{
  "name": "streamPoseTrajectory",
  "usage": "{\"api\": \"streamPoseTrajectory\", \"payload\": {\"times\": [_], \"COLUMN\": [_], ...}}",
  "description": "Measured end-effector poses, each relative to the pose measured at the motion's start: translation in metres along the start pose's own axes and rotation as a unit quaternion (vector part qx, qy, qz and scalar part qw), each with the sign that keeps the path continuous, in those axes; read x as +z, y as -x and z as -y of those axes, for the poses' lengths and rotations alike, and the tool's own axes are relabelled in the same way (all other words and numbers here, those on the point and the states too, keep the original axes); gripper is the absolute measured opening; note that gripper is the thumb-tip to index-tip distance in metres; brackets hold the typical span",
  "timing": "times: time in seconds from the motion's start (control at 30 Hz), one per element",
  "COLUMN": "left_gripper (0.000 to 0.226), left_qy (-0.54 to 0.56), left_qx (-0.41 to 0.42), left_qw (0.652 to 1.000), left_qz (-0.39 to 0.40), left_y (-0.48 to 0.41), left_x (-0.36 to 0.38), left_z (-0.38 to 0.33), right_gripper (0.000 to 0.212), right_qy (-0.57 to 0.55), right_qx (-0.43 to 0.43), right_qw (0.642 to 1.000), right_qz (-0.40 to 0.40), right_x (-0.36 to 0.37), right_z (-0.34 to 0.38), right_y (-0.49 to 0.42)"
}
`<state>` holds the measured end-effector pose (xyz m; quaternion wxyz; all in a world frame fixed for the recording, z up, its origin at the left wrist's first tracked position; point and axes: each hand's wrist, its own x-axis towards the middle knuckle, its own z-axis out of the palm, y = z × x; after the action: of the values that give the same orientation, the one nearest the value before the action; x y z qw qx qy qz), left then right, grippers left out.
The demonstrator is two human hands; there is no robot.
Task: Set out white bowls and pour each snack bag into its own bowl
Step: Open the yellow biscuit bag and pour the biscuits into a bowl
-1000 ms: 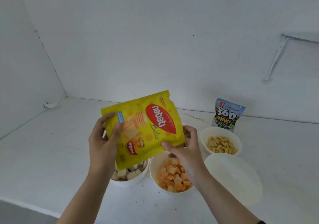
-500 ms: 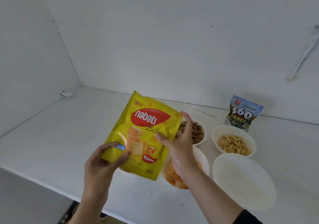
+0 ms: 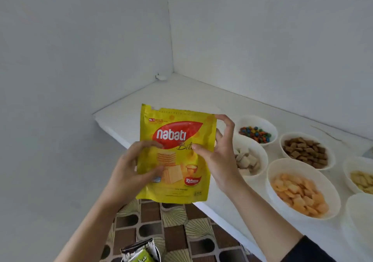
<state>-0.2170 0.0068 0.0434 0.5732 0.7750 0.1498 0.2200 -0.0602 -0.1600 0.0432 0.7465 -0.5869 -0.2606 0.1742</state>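
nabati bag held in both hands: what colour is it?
The nabati bag is yellow, with a red logo patch and white lettering. The head view shows it.

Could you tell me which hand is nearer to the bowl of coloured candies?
Right. The right hand holds the yellow bag by its right edge, left of the candy bowl; the left hand grips the bag's left side, farther off.

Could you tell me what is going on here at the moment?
A person holds a yellow Nabati bag upright at the edge of a white counter. The left hand grips its left side, and the right hand pinches its right edge near the torn top. The bowl of orange crackers and the bowl of coloured candies are already filled; the bag is not tipped over any bowl.
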Motion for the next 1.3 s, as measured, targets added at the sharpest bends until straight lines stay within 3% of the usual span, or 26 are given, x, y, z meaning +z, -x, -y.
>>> {"api": "streamPoseTrajectory", "payload": {"times": [0.07,0.13,0.3,0.37,0.53,0.77,1.07,1.3], "left_gripper": [0.067,0.069,0.036,0.029,0.037,0.024,0.023,0.023], "left_qy": [0.004,-0.009,0.066,0.07,0.066,0.016,0.03,-0.041], "left_qx": [0.008,0.009,0.005,-0.018,-0.152,-0.265,-0.364,-0.419], "left_qw": [1.0,0.998,0.987,0.982,0.956,0.938,0.906,0.9], "left_qz": [-0.021,-0.069,-0.149,-0.173,-0.243,-0.224,-0.212,-0.11], "left_y": [0.014,0.027,0.059,0.071,0.096,0.125,0.178,0.211], "left_x": [-0.024,-0.046,-0.102,-0.121,-0.151,-0.156,-0.096,-0.061], "left_z": [0.003,0.011,0.055,0.078,0.129,0.253,0.514,0.639], "right_gripper": [0.071,0.067,0.058,0.053,0.045,0.031,0.022,0.018], "right_qy": [0.032,0.075,0.15,0.157,0.221,0.344,0.303,0.333], "right_qx": [0.0,-0.019,-0.029,-0.028,0.009,0.023,0.121,0.213], "right_qw": [0.999,0.995,0.984,0.982,0.968,0.929,0.936,0.904], "right_qz": [0.039,0.07,0.097,0.096,0.114,0.132,0.13,0.16], "right_x": [0.036,0.071,0.129,0.146,0.179,0.187,0.152,0.121], "right_z": [-0.013,-0.03,-0.075,-0.098,-0.155,-0.274,-0.551,-0.675], "right_y": [0.005,0.012,0.033,0.042,0.055,0.063,0.121,0.166]}}
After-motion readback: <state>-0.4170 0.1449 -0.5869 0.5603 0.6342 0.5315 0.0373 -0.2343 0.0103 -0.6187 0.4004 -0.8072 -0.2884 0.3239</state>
